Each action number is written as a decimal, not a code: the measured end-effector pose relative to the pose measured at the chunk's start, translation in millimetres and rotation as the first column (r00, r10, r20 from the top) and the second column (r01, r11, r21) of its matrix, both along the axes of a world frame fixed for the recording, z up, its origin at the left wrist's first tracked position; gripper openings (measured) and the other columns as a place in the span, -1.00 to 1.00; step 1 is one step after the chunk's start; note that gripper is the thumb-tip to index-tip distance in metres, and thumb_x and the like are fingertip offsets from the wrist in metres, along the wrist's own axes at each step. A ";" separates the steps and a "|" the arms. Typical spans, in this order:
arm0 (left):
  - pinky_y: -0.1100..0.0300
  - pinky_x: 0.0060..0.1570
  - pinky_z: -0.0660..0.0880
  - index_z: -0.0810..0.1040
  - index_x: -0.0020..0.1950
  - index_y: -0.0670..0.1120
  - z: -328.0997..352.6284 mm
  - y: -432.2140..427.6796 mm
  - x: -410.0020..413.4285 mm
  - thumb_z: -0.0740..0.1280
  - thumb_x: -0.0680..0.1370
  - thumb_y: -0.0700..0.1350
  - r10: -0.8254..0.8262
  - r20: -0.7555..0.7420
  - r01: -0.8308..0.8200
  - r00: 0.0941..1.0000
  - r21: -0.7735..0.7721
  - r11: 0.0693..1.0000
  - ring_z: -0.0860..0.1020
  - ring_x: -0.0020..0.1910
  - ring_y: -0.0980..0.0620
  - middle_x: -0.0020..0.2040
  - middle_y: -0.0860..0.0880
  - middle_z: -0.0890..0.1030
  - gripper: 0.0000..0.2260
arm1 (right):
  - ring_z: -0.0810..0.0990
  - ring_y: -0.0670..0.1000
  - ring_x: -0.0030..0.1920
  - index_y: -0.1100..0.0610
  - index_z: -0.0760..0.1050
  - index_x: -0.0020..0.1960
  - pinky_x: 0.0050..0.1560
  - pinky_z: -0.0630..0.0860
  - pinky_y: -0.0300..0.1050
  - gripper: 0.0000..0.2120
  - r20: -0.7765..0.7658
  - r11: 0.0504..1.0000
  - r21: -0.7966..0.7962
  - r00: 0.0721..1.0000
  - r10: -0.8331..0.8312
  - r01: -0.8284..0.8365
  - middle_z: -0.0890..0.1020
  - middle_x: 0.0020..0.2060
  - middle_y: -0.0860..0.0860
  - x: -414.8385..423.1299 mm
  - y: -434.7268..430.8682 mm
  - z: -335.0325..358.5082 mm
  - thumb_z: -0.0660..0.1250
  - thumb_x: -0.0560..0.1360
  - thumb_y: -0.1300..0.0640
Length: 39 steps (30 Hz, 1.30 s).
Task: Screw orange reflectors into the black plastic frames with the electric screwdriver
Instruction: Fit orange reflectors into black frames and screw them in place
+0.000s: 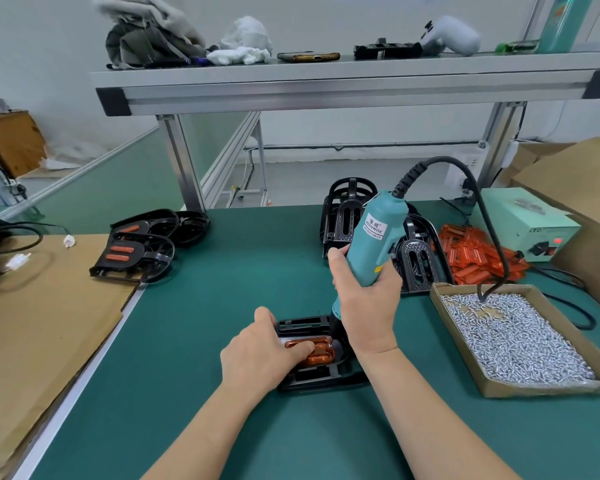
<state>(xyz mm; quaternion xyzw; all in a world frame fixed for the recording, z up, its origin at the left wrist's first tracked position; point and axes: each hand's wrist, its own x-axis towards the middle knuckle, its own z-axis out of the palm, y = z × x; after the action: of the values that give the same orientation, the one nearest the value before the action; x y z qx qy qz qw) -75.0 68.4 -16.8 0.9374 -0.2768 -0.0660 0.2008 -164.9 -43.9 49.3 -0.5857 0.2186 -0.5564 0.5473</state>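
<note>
Near the bench's front edge, my left grip, fingers flat, pins the reflector in its frame against shifting. My right grip wraps the screwdriver, upright over the reflector's right end.

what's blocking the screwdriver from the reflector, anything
Nothing visible. The right hand holds the electric screwdriver nose-down at the right end of the orange reflector in the black frame. The left hand presses the reflector beside it, not under it. The bit tip is hidden.
</note>
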 end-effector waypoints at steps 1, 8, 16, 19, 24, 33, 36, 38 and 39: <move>0.11 -0.25 0.30 0.25 0.00 0.08 0.3 0.1 -0.1 0.34 0.30 0.43 0.000 0.000 0.000 1.000 -0.001 1.000 0.49 -0.17 -0.01 -0.25 0.17 0.43 -0.44 | 0.47 -0.01 -0.41 -0.07 0.52 -0.25 -0.32 0.47 -0.04 -0.86 0.000 1.000 0.000 1.000 0.000 0.000 0.53 -0.42 -0.09 -0.4 0.1 -0.4 0.46 0.43 0.05; 0.12 -0.25 0.31 0.26 0.01 0.06 0.9 -0.3 0.4 0.34 0.31 0.42 -0.009 0.009 0.009 1.000 -0.006 1.000 0.50 -0.17 -0.01 -0.24 0.17 0.45 -0.45 | 0.41 0.09 -0.41 0.24 0.42 -0.23 -0.35 0.42 0.06 -0.64 0.029 0.999 0.035 0.999 0.031 -0.032 0.46 -0.44 0.05 -0.5 0.0 -5.8 0.44 0.38 -0.03; 0.11 -0.22 0.33 0.26 0.01 0.07 5.1 0.1 -1.7 0.33 0.30 0.43 -0.014 -0.017 0.014 1.000 0.006 1.000 0.50 -0.15 -0.01 -0.23 0.18 0.44 -0.44 | 0.44 0.02 -0.40 0.14 0.48 -0.21 -0.34 0.46 -0.17 -0.81 0.026 0.994 0.078 0.997 0.079 -0.080 0.49 -0.44 0.01 -3.9 -5.1 -1.8 0.46 0.44 0.11; 0.11 -0.22 0.33 0.27 0.02 0.06 7.2 0.2 -1.6 0.34 0.31 0.44 -0.017 -0.024 0.017 1.000 0.012 1.000 0.50 -0.14 -0.01 -0.22 0.18 0.45 -0.44 | 0.47 -0.04 -0.41 0.15 0.52 -0.19 -0.31 0.48 -0.26 -0.85 0.071 0.993 0.050 0.992 0.099 -0.103 0.52 -0.43 -0.02 -9.0 -5.2 -1.0 0.47 0.47 0.16; 0.11 -0.22 0.33 0.27 0.03 0.06 9.7 1.0 -2.8 0.34 0.32 0.43 -0.013 -0.039 0.014 0.999 0.021 1.000 0.51 -0.14 0.00 -0.20 0.16 0.47 -0.44 | 0.47 -0.06 -0.39 0.22 0.51 -0.17 -0.27 0.49 -0.29 -0.86 0.100 0.994 -0.006 0.989 0.106 -0.106 0.52 -0.42 -0.03 -15.7 1.7 0.8 0.45 0.52 0.24; 0.12 -0.14 0.41 0.34 0.21 -0.03 13.4 10.3 5.1 0.43 0.43 0.28 0.015 -0.375 -0.106 0.927 -0.225 0.969 0.56 -0.06 0.02 -0.05 0.04 0.57 -0.45 | 0.50 -0.05 -0.39 -0.10 0.54 -0.20 -0.25 0.51 -0.22 -0.86 0.205 0.995 0.045 0.976 0.075 -0.086 0.53 -0.42 -0.06 -22.9 -12.7 33.6 0.48 0.47 0.04; 0.16 -0.25 0.54 0.38 0.26 -0.27 23.1 20.2 16.3 0.27 0.63 -0.21 -0.108 -0.751 -0.410 0.651 -0.469 0.782 0.59 -0.22 -0.04 -0.07 -0.20 0.61 -0.76 | 0.51 -0.09 -0.41 0.02 0.49 -0.12 -0.31 0.50 -0.27 -0.80 0.213 0.970 0.244 0.975 -0.058 0.004 0.54 -0.44 -0.07 -22.4 -19.3 24.2 0.51 0.47 0.02; 0.16 -0.26 0.63 0.37 0.23 -0.35 29.8 27.0 20.9 0.12 0.60 -0.46 -0.251 -0.839 -0.533 0.482 -0.508 0.676 0.68 -0.16 -0.16 -0.01 -0.35 0.59 -0.78 | 0.51 -0.13 -0.43 0.05 0.45 -0.08 -0.35 0.48 -0.31 -0.76 0.196 0.939 0.341 0.975 -0.102 0.029 0.54 -0.45 -0.09 -22.3 -24.0 19.5 0.50 0.49 0.00; 0.17 -0.25 0.64 0.37 0.22 -0.36 32.2 29.8 21.6 0.09 0.58 -0.52 -0.314 -0.848 -0.565 0.427 -0.521 0.640 0.70 -0.11 -0.20 0.03 -0.40 0.58 -0.75 | 0.51 -0.13 -0.43 0.05 0.43 -0.07 -0.36 0.47 -0.32 -0.75 0.189 0.927 0.373 0.976 -0.110 0.032 0.54 -0.45 -0.09 -22.5 -25.7 17.6 0.49 0.50 -0.01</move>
<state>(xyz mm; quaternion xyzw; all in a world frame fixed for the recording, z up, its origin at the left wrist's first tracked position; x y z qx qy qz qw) -53.4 98.1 15.4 0.5946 -0.0449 -0.4115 0.6893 -187.4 -69.5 66.9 -0.4035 0.2822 -0.5830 0.6463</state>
